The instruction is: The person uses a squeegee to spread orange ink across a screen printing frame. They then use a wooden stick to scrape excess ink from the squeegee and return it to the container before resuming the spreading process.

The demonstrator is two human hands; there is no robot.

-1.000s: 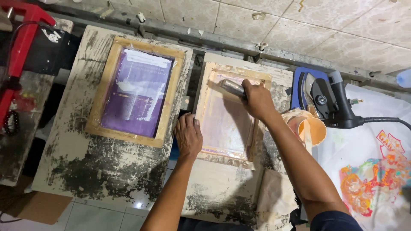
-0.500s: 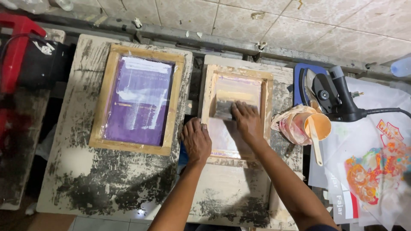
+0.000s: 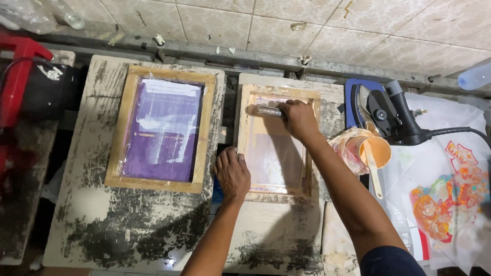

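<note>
Two wooden printing screen frames lie side by side on stained boards. My right hand [image 3: 298, 118] grips a squeegee [image 3: 267, 110] at the far end of the right screen frame [image 3: 243, 134], inside its mesh. My left hand [image 3: 232, 174] presses flat on the near left corner of that same frame, fingers spread. The left screen frame [image 3: 118, 148] has a purple mesh and nobody touches it.
An orange cup with a spatula [image 3: 375, 153] sits right of the frames. Behind it rests a black heat gun [image 3: 394, 115] with a cord. A white sheet with a colourful print [image 3: 445, 204] lies at the right. A red and black tool [image 3: 25, 87] is at the far left.
My right hand pulled the squeegee toward me to mid-screen, then pushed it back to the far end. My left hand stayed on the frame's near left corner.
</note>
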